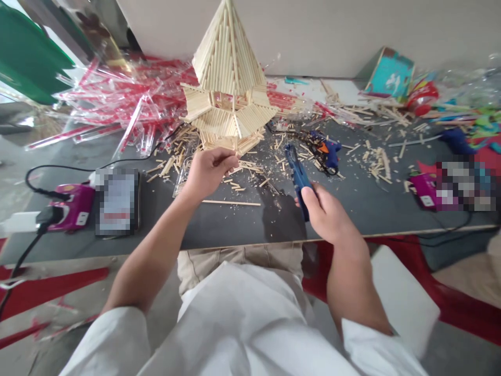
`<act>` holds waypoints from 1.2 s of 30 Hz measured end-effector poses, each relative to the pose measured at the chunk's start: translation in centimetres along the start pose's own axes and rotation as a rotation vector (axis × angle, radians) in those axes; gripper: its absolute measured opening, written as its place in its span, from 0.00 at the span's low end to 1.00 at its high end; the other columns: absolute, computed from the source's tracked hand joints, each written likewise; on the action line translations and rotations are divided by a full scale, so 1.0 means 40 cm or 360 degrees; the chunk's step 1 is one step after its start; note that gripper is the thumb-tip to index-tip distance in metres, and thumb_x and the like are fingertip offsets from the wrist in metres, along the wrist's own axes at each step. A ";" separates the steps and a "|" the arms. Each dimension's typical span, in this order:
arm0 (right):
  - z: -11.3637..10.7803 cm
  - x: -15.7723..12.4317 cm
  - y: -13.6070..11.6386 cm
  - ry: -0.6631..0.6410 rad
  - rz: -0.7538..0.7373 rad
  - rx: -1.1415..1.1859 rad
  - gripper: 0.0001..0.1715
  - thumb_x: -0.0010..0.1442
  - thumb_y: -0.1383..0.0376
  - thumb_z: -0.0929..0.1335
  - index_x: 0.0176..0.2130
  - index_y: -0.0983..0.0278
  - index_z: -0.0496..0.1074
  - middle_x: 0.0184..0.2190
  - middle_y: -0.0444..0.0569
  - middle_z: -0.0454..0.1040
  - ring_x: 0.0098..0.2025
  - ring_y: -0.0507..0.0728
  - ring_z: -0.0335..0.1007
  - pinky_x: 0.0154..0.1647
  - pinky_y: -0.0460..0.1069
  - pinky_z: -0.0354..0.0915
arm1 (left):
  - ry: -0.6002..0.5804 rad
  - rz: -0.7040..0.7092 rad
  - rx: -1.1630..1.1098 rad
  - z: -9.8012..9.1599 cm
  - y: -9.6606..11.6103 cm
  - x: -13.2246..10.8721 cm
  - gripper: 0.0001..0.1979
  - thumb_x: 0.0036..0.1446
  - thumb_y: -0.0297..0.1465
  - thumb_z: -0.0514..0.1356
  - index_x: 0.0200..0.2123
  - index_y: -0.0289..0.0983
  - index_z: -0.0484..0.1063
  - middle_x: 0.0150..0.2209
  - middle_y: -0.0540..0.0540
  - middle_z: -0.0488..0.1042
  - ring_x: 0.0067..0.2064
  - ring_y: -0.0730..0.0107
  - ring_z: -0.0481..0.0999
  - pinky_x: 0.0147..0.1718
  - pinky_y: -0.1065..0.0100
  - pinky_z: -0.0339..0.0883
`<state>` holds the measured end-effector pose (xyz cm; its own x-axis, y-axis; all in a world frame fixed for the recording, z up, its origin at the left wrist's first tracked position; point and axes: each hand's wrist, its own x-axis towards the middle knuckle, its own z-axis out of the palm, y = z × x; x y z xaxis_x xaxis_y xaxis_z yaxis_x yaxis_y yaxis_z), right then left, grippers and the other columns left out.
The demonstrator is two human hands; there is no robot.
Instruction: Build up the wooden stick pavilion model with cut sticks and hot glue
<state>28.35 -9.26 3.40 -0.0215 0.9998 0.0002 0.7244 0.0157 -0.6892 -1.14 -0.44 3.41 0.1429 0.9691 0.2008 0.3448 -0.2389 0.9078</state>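
My left hand (213, 169) is closed in front of the base of a pagoda-like model (230, 57) built of thin pale sticks; whatever its fingertips may hold is too small to make out. Wrapped round the handle of a dark blue cutting tool (298, 172), my right hand (323, 209) is to the right, with the tool's head pointing up and away from me. One long thin stick (233, 202) lies on the grey table (235, 230) between the hands. Short stick pieces (254, 167) are scattered around the model's base.
Red and clear plastic wrappers (144, 99) pile up behind on the left. A phone (117, 201) and a purple power socket (74, 206) lie at left, with black cables. A blue glue gun (331, 151) rests right of the model. Another purple socket (425, 190) is farther right.
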 end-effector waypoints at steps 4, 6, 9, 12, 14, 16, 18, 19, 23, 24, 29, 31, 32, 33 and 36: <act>0.051 -0.013 -0.059 -0.0104 0.0100 0.0409 0.30 0.71 0.41 0.59 0.42 0.61 0.73 0.38 0.53 0.81 0.36 0.60 0.79 0.38 0.52 0.73 | -0.0221 -0.0112 -0.0266 0.021 0.013 -0.014 0.15 0.63 0.42 0.64 0.34 0.34 0.79 0.30 0.44 0.80 0.28 0.74 0.75 0.28 0.71 0.70; 0.071 -0.023 -0.085 -0.0168 0.0099 0.0541 0.31 0.71 0.41 0.59 0.44 0.61 0.74 0.40 0.53 0.81 0.37 0.59 0.79 0.39 0.52 0.73 | -0.0340 -0.0169 -0.0348 0.039 0.020 -0.024 0.17 0.63 0.44 0.65 0.33 0.34 0.79 0.29 0.43 0.80 0.27 0.74 0.75 0.27 0.72 0.71; 0.087 -0.037 -0.111 -0.0194 0.0018 0.0521 0.31 0.73 0.43 0.57 0.44 0.61 0.75 0.41 0.52 0.79 0.40 0.58 0.78 0.44 0.52 0.72 | -0.0394 -0.0231 -0.0466 0.062 0.025 -0.033 0.20 0.62 0.48 0.66 0.33 0.34 0.78 0.28 0.43 0.80 0.25 0.75 0.75 0.25 0.72 0.71; 0.096 -0.050 -0.120 -0.0170 -0.0077 0.0464 0.28 0.74 0.45 0.58 0.51 0.60 0.76 0.45 0.52 0.78 0.46 0.60 0.76 0.51 0.54 0.70 | -0.0331 -0.0293 -0.0572 0.070 0.028 -0.034 0.25 0.59 0.52 0.67 0.32 0.34 0.77 0.27 0.43 0.80 0.23 0.75 0.74 0.23 0.73 0.70; 0.104 -0.058 -0.121 -0.0171 -0.0102 0.0495 0.28 0.74 0.46 0.59 0.59 0.59 0.73 0.50 0.54 0.76 0.51 0.62 0.75 0.55 0.56 0.70 | -0.0320 -0.0309 -0.0598 0.069 0.029 -0.032 0.27 0.57 0.55 0.67 0.31 0.34 0.76 0.27 0.43 0.79 0.23 0.75 0.73 0.22 0.73 0.69; 0.114 -0.064 -0.122 -0.0168 -0.0109 0.0525 0.30 0.74 0.47 0.59 0.64 0.59 0.69 0.54 0.56 0.74 0.54 0.63 0.74 0.56 0.57 0.71 | -0.0296 -0.0282 -0.0567 0.066 0.028 -0.031 0.27 0.57 0.55 0.66 0.31 0.34 0.76 0.26 0.44 0.79 0.23 0.75 0.73 0.22 0.73 0.69; 0.124 -0.068 -0.122 -0.0155 -0.0115 0.0521 0.30 0.74 0.48 0.59 0.66 0.59 0.67 0.56 0.57 0.72 0.56 0.64 0.73 0.57 0.58 0.71 | -0.0246 -0.0229 -0.0505 0.067 0.023 -0.032 0.26 0.59 0.55 0.65 0.31 0.35 0.75 0.26 0.44 0.79 0.22 0.75 0.72 0.22 0.72 0.69; 0.129 -0.070 -0.121 -0.0147 -0.0122 0.0518 0.30 0.75 0.48 0.59 0.66 0.59 0.67 0.56 0.57 0.72 0.56 0.64 0.73 0.57 0.58 0.71 | -0.0219 -0.0196 -0.0472 0.068 0.020 -0.033 0.26 0.60 0.54 0.65 0.31 0.35 0.75 0.26 0.44 0.79 0.22 0.75 0.72 0.22 0.72 0.68; 0.139 -0.067 -0.118 -0.0112 -0.0156 0.0533 0.29 0.75 0.49 0.60 0.66 0.60 0.68 0.56 0.57 0.71 0.54 0.63 0.73 0.59 0.59 0.70 | -0.0138 -0.0065 -0.0360 0.080 0.008 -0.040 0.22 0.66 0.50 0.61 0.32 0.36 0.72 0.26 0.47 0.77 0.23 0.75 0.73 0.23 0.72 0.67; 0.140 -0.066 -0.117 -0.0102 -0.0167 0.0542 0.29 0.75 0.49 0.60 0.66 0.60 0.68 0.55 0.57 0.71 0.54 0.63 0.73 0.59 0.59 0.70 | -0.0122 -0.0039 -0.0326 0.083 0.006 -0.042 0.22 0.67 0.49 0.60 0.32 0.37 0.72 0.25 0.48 0.76 0.23 0.75 0.73 0.23 0.73 0.67; 0.139 -0.058 -0.114 -0.0125 -0.0151 0.0591 0.31 0.75 0.49 0.59 0.66 0.61 0.68 0.52 0.57 0.73 0.48 0.62 0.75 0.55 0.60 0.71 | -0.0020 0.0072 -0.0091 0.090 0.004 -0.046 0.20 0.70 0.45 0.57 0.30 0.37 0.70 0.22 0.51 0.74 0.22 0.75 0.72 0.23 0.73 0.64; 0.140 -0.056 -0.114 -0.0140 -0.0133 0.0607 0.31 0.75 0.49 0.59 0.67 0.60 0.68 0.50 0.55 0.73 0.41 0.59 0.75 0.51 0.59 0.72 | 0.0022 0.0110 -0.0006 0.091 0.005 -0.045 0.20 0.70 0.43 0.56 0.29 0.37 0.69 0.22 0.51 0.74 0.22 0.75 0.72 0.23 0.74 0.63; 0.140 -0.056 -0.115 -0.0143 -0.0126 0.0612 0.31 0.75 0.48 0.60 0.67 0.60 0.68 0.49 0.55 0.73 0.38 0.58 0.74 0.49 0.58 0.73 | 0.0034 0.0125 0.0025 0.090 0.005 -0.045 0.19 0.71 0.42 0.56 0.29 0.37 0.69 0.21 0.51 0.74 0.22 0.75 0.72 0.24 0.74 0.63; 0.141 -0.056 -0.115 -0.0149 -0.0116 0.0617 0.31 0.75 0.48 0.60 0.67 0.59 0.68 0.48 0.54 0.72 0.36 0.56 0.74 0.46 0.57 0.73 | 0.0041 0.0139 0.0050 0.090 0.004 -0.045 0.19 0.71 0.42 0.56 0.29 0.37 0.69 0.21 0.52 0.73 0.22 0.75 0.72 0.24 0.73 0.63; 0.145 -0.054 -0.116 -0.0152 -0.0094 0.0641 0.31 0.75 0.48 0.59 0.66 0.59 0.69 0.47 0.53 0.72 0.34 0.55 0.73 0.42 0.56 0.74 | 0.0051 0.0191 0.0102 0.092 0.003 -0.044 0.19 0.71 0.40 0.55 0.28 0.37 0.68 0.20 0.52 0.73 0.22 0.76 0.71 0.25 0.73 0.62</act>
<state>21.04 -11.59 2.37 -0.1322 0.9912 -0.0059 0.3933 0.0470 -0.9182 2.07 -2.40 1.81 0.1573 0.9345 0.3194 0.3859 -0.3559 0.8511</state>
